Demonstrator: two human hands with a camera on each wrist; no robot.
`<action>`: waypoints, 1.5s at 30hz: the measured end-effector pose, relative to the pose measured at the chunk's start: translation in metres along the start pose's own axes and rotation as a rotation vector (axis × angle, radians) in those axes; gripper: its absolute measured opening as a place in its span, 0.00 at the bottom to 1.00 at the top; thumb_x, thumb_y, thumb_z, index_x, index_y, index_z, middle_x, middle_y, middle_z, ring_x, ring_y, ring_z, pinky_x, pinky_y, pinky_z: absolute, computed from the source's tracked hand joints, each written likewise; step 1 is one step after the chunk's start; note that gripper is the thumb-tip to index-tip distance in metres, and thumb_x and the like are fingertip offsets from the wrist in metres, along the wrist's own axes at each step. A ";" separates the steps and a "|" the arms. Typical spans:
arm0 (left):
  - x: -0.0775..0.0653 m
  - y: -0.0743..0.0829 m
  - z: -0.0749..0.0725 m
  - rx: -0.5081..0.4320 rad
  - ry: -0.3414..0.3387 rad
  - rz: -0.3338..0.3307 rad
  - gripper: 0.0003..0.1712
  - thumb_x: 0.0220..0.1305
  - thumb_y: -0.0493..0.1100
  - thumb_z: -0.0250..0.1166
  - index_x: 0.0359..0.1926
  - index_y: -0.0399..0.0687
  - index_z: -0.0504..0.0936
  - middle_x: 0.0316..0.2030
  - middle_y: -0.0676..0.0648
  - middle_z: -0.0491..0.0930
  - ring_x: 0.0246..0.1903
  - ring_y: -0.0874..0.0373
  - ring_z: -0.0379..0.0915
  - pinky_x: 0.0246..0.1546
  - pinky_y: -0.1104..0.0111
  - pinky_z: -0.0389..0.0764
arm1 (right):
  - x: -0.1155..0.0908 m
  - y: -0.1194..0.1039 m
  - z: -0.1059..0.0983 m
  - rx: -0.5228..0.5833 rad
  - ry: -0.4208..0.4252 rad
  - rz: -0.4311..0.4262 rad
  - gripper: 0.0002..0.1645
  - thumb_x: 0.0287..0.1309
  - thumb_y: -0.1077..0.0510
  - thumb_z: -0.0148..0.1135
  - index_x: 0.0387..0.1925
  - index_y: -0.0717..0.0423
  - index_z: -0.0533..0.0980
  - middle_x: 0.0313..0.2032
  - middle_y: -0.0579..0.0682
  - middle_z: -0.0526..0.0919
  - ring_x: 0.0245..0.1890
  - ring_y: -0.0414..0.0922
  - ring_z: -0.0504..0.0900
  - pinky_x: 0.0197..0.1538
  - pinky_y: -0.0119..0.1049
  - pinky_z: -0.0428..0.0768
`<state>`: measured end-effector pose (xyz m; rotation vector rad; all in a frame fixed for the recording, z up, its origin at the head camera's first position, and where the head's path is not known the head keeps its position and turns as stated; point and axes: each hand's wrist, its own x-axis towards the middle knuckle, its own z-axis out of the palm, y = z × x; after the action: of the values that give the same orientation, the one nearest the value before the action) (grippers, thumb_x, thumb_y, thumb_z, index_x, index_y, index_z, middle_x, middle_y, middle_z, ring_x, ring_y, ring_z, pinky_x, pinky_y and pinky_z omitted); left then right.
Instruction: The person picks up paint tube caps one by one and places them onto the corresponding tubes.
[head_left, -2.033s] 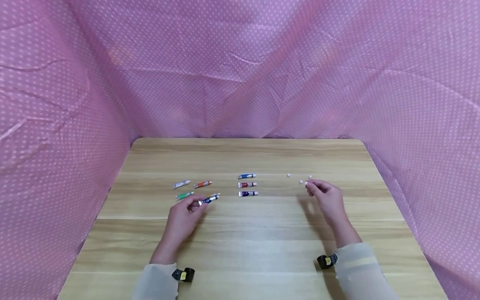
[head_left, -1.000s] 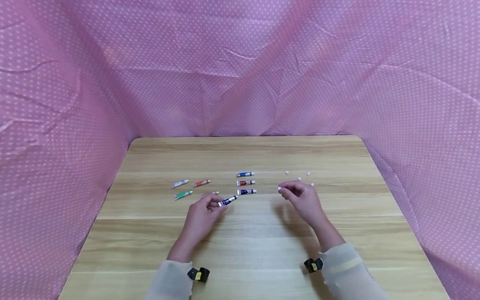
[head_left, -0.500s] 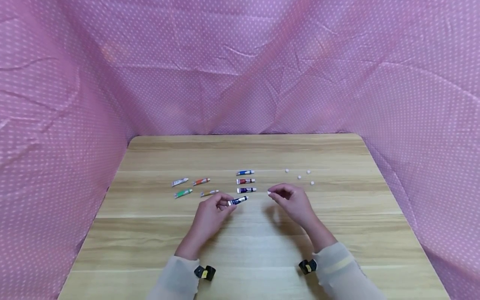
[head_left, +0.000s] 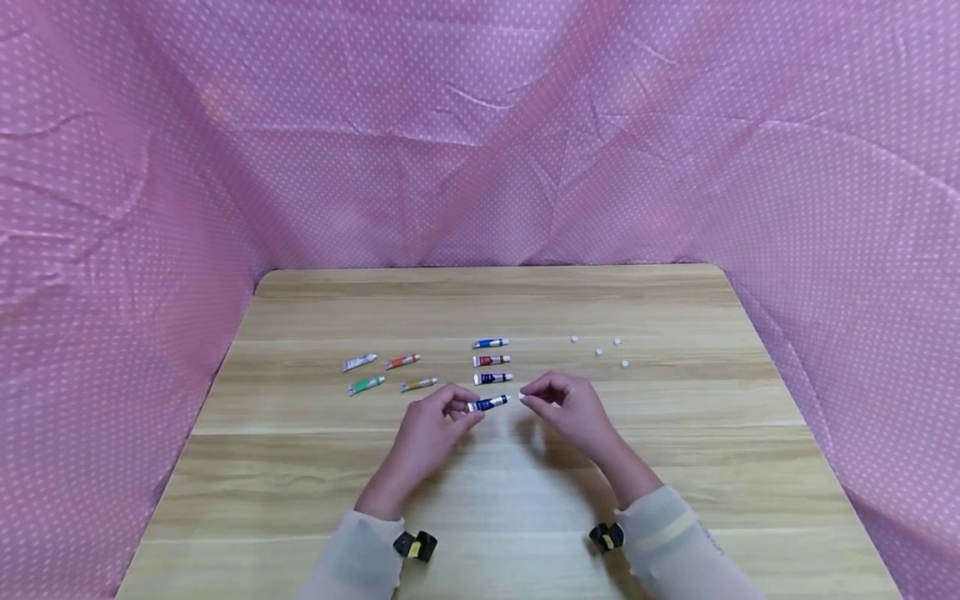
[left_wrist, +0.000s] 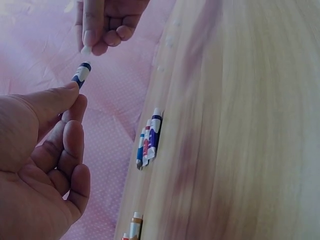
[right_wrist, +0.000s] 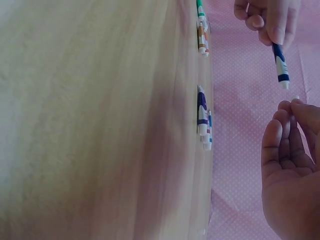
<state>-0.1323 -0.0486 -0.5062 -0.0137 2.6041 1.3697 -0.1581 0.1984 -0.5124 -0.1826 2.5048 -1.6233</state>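
Observation:
My left hand (head_left: 429, 429) pinches a dark blue paint tube (head_left: 492, 403) by its flat end, above the table, nozzle pointing right. Facing it, my right hand (head_left: 573, 410) holds a small white cap (head_left: 521, 396) between thumb and fingertip. A narrow gap shows between the cap and the tube's nozzle in the right wrist view. Just beyond the held tube, three tubes lie in a column: purple (head_left: 492, 378), red (head_left: 491, 361) and blue (head_left: 490, 343). Farther left rest a whitish tube (head_left: 360, 362), an orange one (head_left: 402, 362), a green one (head_left: 367, 385) and an ochre one (head_left: 418, 385).
Several loose white caps, among them a near cap (head_left: 625, 364) and a far cap (head_left: 574, 339), lie on the right of the wooden table (head_left: 495, 517). A pink dotted cloth (head_left: 480, 150) hangs around the table's back and sides.
My left hand has carried the dark blue tube rightward, away from the ochre one. My right hand has brought the white cap leftward from the loose caps, closing the distance to the nozzle.

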 end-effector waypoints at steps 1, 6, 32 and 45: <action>0.000 0.000 0.001 -0.001 -0.005 0.004 0.10 0.71 0.50 0.75 0.51 0.64 0.87 0.38 0.56 0.86 0.36 0.58 0.78 0.36 0.68 0.80 | 0.000 0.001 0.001 -0.001 -0.004 0.005 0.06 0.66 0.61 0.76 0.43 0.48 0.89 0.41 0.48 0.92 0.39 0.45 0.85 0.41 0.31 0.84; -0.003 0.002 0.003 -0.008 -0.024 0.014 0.10 0.72 0.49 0.74 0.51 0.63 0.87 0.38 0.56 0.86 0.35 0.58 0.78 0.33 0.69 0.80 | -0.001 0.006 0.006 -0.012 -0.021 -0.011 0.07 0.65 0.63 0.76 0.43 0.51 0.89 0.40 0.50 0.92 0.38 0.43 0.84 0.41 0.30 0.83; -0.001 -0.001 0.008 -0.018 -0.023 0.026 0.08 0.73 0.49 0.74 0.50 0.63 0.86 0.37 0.56 0.86 0.34 0.58 0.79 0.33 0.69 0.80 | 0.001 0.011 0.020 0.028 -0.077 0.036 0.10 0.79 0.57 0.62 0.44 0.58 0.85 0.39 0.58 0.89 0.38 0.45 0.83 0.43 0.31 0.81; -0.002 -0.002 0.012 -0.025 -0.038 0.065 0.08 0.72 0.49 0.74 0.49 0.65 0.87 0.37 0.57 0.86 0.35 0.58 0.79 0.32 0.70 0.79 | -0.001 0.010 0.025 -0.013 -0.075 0.076 0.29 0.85 0.49 0.54 0.30 0.66 0.78 0.20 0.44 0.72 0.24 0.41 0.69 0.31 0.32 0.69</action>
<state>-0.1282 -0.0403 -0.5144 0.0926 2.5780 1.4093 -0.1522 0.1802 -0.5321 -0.1451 2.4358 -1.5427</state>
